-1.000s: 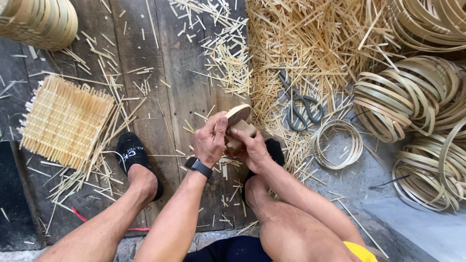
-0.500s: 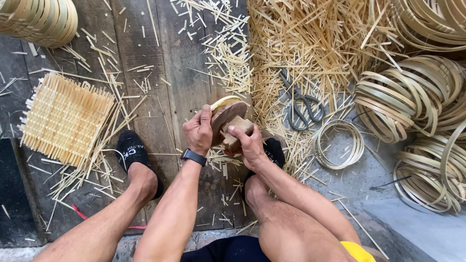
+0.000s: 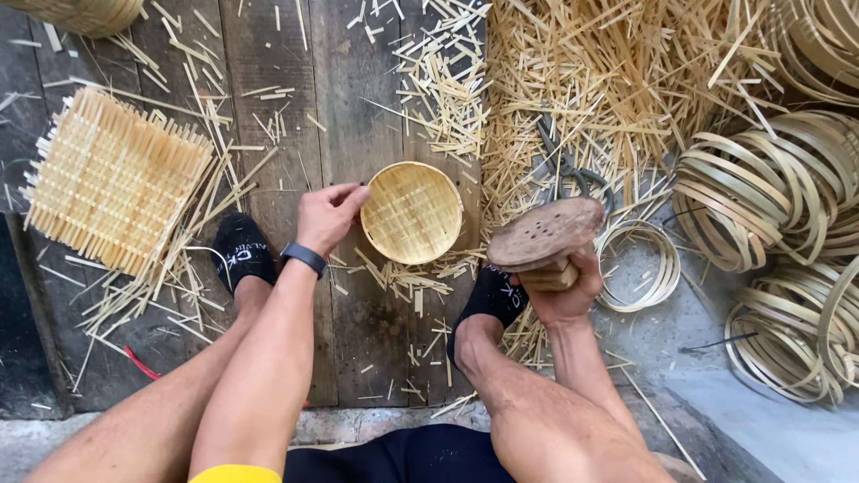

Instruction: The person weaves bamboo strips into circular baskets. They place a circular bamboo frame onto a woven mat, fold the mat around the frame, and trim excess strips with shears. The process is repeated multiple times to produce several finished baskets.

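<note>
A small round woven bamboo basket [image 3: 412,212] lies open side up on the dark wooden boards. My left hand [image 3: 327,215], with a dark band on the wrist, rests its fingertips on the basket's left rim. My right hand [image 3: 564,291] grips a round wooden mould [image 3: 546,234] with a flat brown disc top pitted with small holes, held up to the right of the basket, above my right foot in a black sock [image 3: 490,300].
A flat square woven bamboo mat [image 3: 112,183] lies at left beside my left foot [image 3: 240,253]. Loose bamboo splints [image 3: 608,80] pile at upper right, with scissors [image 3: 564,170] among them. Coiled bamboo rings [image 3: 761,197] stack at right; a thin hoop [image 3: 640,266] lies near the mould.
The basket has come off the mould: both were held together between my hands, and now the basket lies on the boards under my left hand while my right hand holds the mould apart, to the right.
</note>
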